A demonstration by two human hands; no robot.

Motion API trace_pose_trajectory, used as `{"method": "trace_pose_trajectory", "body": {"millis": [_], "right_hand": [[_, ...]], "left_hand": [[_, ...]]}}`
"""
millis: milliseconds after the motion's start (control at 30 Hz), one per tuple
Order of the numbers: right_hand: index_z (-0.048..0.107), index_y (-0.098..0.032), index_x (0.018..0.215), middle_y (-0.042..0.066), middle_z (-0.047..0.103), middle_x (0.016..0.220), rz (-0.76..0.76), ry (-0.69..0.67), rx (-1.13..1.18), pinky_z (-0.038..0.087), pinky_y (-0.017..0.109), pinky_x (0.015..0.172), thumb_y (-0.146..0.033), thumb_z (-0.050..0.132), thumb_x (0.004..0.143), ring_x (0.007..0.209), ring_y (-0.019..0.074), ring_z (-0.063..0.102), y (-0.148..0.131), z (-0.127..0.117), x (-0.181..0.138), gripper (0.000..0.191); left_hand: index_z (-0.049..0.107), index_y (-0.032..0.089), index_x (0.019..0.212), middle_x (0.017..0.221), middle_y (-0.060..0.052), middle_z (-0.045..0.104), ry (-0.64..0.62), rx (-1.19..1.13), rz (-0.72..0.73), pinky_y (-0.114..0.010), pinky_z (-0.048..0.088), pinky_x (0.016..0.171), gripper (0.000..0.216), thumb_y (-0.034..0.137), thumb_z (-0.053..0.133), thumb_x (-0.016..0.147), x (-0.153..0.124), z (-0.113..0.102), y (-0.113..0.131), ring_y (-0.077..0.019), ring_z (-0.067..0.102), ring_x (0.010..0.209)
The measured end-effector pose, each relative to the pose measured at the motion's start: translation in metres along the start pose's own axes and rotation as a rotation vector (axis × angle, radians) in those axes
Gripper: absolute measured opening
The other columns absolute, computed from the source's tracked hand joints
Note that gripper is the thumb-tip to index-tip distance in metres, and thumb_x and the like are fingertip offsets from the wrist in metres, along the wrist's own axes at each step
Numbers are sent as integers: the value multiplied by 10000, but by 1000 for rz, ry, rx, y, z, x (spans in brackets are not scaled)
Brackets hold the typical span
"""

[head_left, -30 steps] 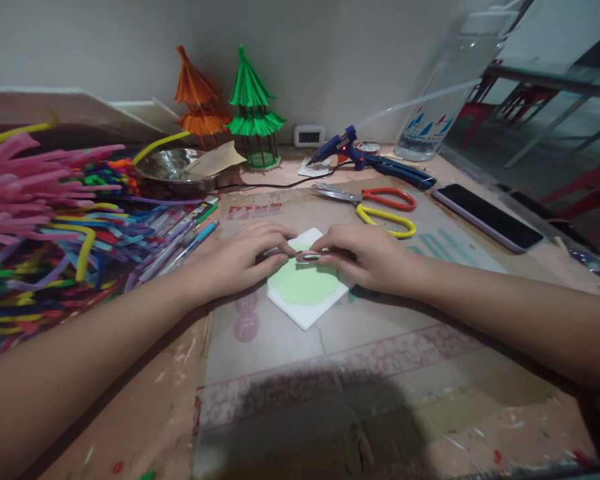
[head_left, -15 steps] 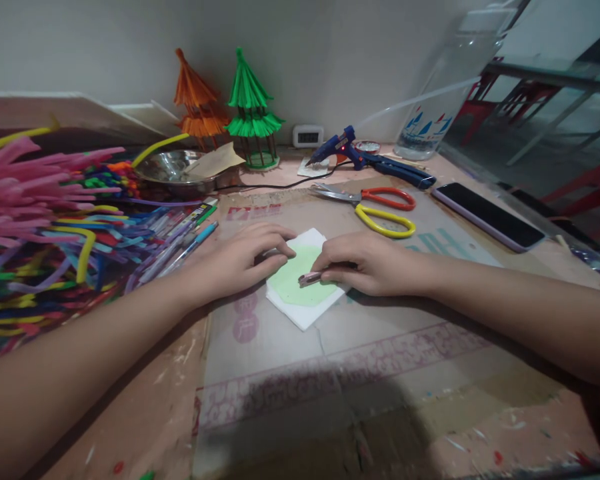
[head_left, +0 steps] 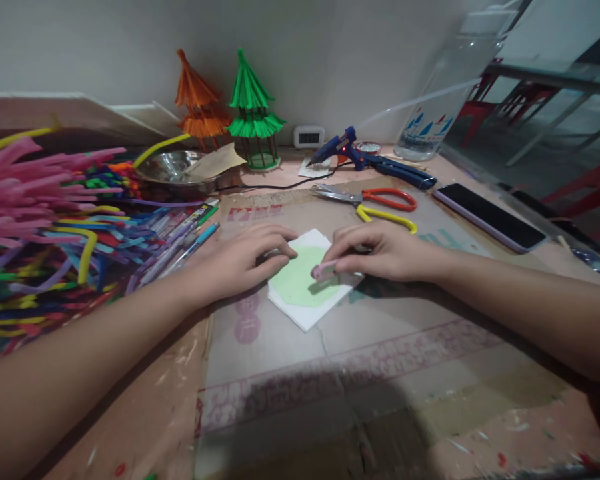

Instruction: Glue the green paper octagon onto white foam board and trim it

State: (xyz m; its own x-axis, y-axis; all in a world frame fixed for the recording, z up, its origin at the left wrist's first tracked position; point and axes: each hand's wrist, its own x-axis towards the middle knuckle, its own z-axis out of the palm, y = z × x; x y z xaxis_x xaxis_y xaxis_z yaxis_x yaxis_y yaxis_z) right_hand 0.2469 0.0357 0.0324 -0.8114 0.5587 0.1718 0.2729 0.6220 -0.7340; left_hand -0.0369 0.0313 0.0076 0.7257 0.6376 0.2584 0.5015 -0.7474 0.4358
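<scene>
A light green sheet (head_left: 295,283) with cut corners lies on a small stack of white paper (head_left: 306,321). My left hand (head_left: 247,257) rests low at the left edge of the stack, fingers stretched out and thumb touching the sheet's side. In my right hand (head_left: 377,253), thumb and fingers pinch a small pink clip-like object (head_left: 324,269). Its dark tip hangs just above the green sheet and casts a shadow there. The rest of it is hidden by my fingers.
Scissors (head_left: 387,200) lie beyond my right hand, near a phone (head_left: 490,217). A blue glue gun (head_left: 337,147) with a lit red light stands behind them. Pipe cleaners (head_left: 35,180) pile up on the left, beside a metal bowl (head_left: 155,170). Orange and green towers (head_left: 253,100) stand at the wall.
My right hand has moved a little right and up, lifting the pink object off the green sheet. It now covers part of the scissors' yellow handle. My left hand stays in place.
</scene>
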Motion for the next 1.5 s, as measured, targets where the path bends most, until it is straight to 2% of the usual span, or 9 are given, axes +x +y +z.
{"method": "trace_pose_trajectory", "body": {"millis": [133, 367, 967, 1033, 1133, 1200, 1300, 1400, 1500], "right_hand": [[767, -161, 1075, 70, 713, 899, -52, 274, -287, 451, 296, 724, -283, 628, 984, 802, 171, 637, 7, 11, 3, 206], [739, -156, 1043, 83, 684, 867, -156, 175, -548, 402, 296, 709, -262, 529, 1023, 817, 193, 607, 8, 21, 10, 236], [771, -182, 1038, 54, 750, 955, -19, -253, -24, 495, 278, 796, -280, 628, 979, 876, 160, 671, -8, -4, 2, 183], [739, -175, 998, 51, 740, 946, 74, -147, 67, 493, 288, 762, -333, 645, 963, 855, 166, 661, -4, -4, 2, 186], [635, -190, 932, 12, 664, 828, 161, 219, 189, 456, 286, 659, -413, 647, 947, 737, 151, 600, 8, -1, 5, 224], [572, -208, 898, -31, 569, 723, 158, 362, 236, 411, 276, 592, -448, 645, 940, 636, 131, 525, 16, 3, 8, 255], [516, -226, 887, -44, 539, 691, 155, 450, 229, 415, 284, 597, -478, 606, 962, 613, 134, 516, 21, 8, 9, 278], [511, -232, 914, 8, 663, 822, 136, 532, 119, 468, 316, 716, -467, 522, 1017, 752, 167, 610, 16, 12, 7, 257], [515, -229, 943, 59, 741, 976, 150, 484, 17, 479, 335, 793, -435, 477, 1044, 877, 194, 658, 9, 13, 4, 233]], "left_hand": [[689, 213, 1066, 1367, -93, 641, -2, -7, 4, -444, 440, 1115, 232, 306, 483, 1019, 0, 1, 0, -252, 583, 1290], [685, 216, 1043, 1349, -87, 649, -7, 1, -2, -437, 442, 1112, 247, 326, 465, 1025, 1, -1, 2, -245, 584, 1283], [669, 208, 1052, 1370, -105, 634, -8, -9, -14, -440, 432, 1116, 227, 331, 480, 1027, 0, 0, 0, -240, 569, 1299], [669, 210, 1057, 1370, -104, 634, -14, -18, -16, -440, 428, 1120, 239, 346, 474, 1032, 1, -1, 1, -240, 569, 1299], [668, 204, 1074, 1385, -115, 624, -29, -19, -43, -469, 418, 1130, 304, 455, 509, 1011, 1, -4, 9, -274, 564, 1307], [659, 195, 1095, 1411, -136, 604, -50, -2, -78, -514, 413, 1129, 405, 563, 571, 950, 0, -5, 15, -321, 551, 1318], [643, 185, 1109, 1437, -158, 581, -75, 24, -102, -535, 418, 1121, 466, 600, 624, 897, 0, -6, 17, -350, 541, 1326], [659, 193, 1082, 1403, -125, 619, -39, -8, -84, -474, 436, 1121, 344, 491, 507, 999, 0, -6, 13, -288, 573, 1304], [664, 191, 1181, 1425, -112, 623, -27, -2, -96, -447, 418, 1152, 386, 420, 377, 1061, 1, -5, 8, -255, 565, 1336]]}}
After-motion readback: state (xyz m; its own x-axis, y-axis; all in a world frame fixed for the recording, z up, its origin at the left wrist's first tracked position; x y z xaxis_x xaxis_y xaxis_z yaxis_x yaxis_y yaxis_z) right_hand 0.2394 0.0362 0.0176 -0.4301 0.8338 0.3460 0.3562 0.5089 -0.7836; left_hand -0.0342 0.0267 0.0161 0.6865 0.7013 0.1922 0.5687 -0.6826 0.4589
